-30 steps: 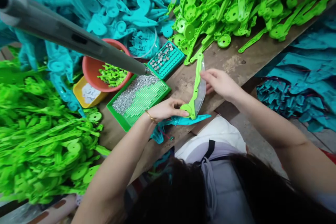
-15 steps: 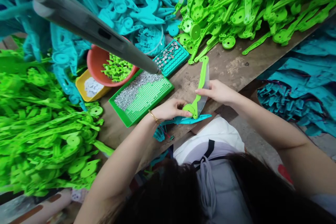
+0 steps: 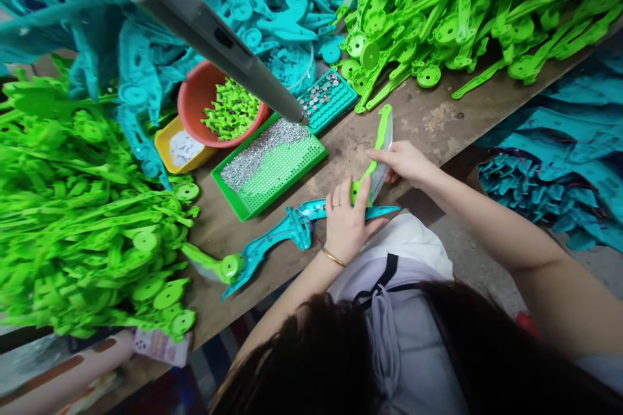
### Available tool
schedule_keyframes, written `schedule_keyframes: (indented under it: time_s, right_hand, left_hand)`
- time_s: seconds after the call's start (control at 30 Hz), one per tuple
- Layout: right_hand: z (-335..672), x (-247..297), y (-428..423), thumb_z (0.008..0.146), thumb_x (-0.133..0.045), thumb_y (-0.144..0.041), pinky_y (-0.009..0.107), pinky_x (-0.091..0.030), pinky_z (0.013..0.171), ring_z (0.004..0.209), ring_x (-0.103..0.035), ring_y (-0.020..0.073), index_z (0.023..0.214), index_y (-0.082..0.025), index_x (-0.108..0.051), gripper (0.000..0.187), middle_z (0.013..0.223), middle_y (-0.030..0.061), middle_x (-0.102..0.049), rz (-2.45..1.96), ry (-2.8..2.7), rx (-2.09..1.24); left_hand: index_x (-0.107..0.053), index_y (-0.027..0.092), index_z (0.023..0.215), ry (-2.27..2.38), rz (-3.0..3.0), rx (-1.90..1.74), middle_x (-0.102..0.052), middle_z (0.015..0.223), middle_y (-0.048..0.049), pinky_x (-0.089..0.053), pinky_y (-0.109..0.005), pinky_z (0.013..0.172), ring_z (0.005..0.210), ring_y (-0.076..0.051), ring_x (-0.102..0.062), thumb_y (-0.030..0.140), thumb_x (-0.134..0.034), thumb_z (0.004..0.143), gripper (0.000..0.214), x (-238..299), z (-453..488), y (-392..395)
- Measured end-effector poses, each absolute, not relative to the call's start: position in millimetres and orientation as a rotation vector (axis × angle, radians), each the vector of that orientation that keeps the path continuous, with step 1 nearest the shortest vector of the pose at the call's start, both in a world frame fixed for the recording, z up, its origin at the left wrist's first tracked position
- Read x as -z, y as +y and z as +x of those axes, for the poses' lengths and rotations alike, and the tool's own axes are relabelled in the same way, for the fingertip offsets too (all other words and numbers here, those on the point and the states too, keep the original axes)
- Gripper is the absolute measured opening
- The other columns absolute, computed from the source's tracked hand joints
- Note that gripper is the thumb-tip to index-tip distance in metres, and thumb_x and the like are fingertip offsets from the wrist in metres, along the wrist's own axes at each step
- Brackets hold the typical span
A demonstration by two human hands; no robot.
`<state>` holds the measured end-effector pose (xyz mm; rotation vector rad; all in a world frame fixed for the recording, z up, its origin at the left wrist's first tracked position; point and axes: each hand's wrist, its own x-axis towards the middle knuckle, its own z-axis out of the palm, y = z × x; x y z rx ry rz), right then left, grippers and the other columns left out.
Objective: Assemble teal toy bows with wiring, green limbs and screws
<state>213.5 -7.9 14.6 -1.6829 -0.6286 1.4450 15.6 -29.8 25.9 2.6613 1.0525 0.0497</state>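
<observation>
Landmark: green tray [image 3: 267,188], perforated, w/ small metal parts banked along far side.
Green arm [image 3: 381,136]: R of tray, well apart; clear sheet [image 3: 378,183] along its edge; lower end at blue frame [image 3: 298,225].
Blue frame: on table [image 3: 428,120], person's side of tray; 2nd green piece [image 3: 231,267] at its L end.
R hand [image 3: 407,161]: closed, pinching green arm + sheet abt. mid-length.
L hand [image 3: 346,219]: over lower end of green arm & blue frame, fingers bent; grip or light press, cannot tell.
Driver [image 3: 238,55]: hangs w/ tip by tray's far R corner; neither hand on it.
Step in hand (judged): green arm being positioned agst. blue frame; seating hidden by L hand.
Next move (judged): calls for joint kept aligned, sheet kept flat; slip poss. if R pinch loosens.
</observation>
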Motion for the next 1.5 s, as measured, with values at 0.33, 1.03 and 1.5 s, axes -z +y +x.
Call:
schedule_keyframes:
  time_s: [0.33, 1.03, 1.5]
  right_hand:
    - [215, -35, -8, 0.092, -0.036, -0.070, 0.018, -0.044, 0.037, 0.039, -0.058, 0.0105, 0.088, -0.015, -0.062, 0.061, 0.058, 0.0069, -0.070, -1.478, -0.416, -1.602]
    - [202, -31, -12, 0.084, -0.060, -0.024, 0.015, -0.046, 0.043, 0.042, -0.058, 0.0065, 0.068, -0.015, -0.060, 0.019, 0.061, 0.0014, -0.070, -1.386, -0.403, -1.433]
    - [196, -33, -12, 0.079, -0.055, -0.014, 0.015, -0.048, 0.041, 0.045, -0.061, 0.0083, 0.068, -0.015, -0.059, 0.012, 0.055, -0.0014, -0.064, -1.523, -0.453, -1.397]
  left_hand:
    - [-0.060, 0.017, 0.125, 1.094, 2.230, -0.791, -0.069, 0.121, -0.0104, -0.052, -0.034, 0.098, 0.112, -0.022, -0.066, 0.034, -0.058, 0.092, 0.036, -19, 7, 3]
    - [-0.063, 0.018, 0.122, 1.099, 2.033, -0.835, -0.071, 0.119, -0.0070, -0.054, -0.033, 0.098, 0.112, -0.021, -0.067, 0.031, -0.066, 0.088, 0.036, -20, 3, 6]
    - [-0.054, 0.019, 0.134, 0.963, 2.491, -0.860, -0.071, 0.121, -0.0114, -0.057, -0.029, 0.089, 0.106, -0.021, -0.071, 0.025, -0.059, 0.093, 0.041, -12, 3, -13]
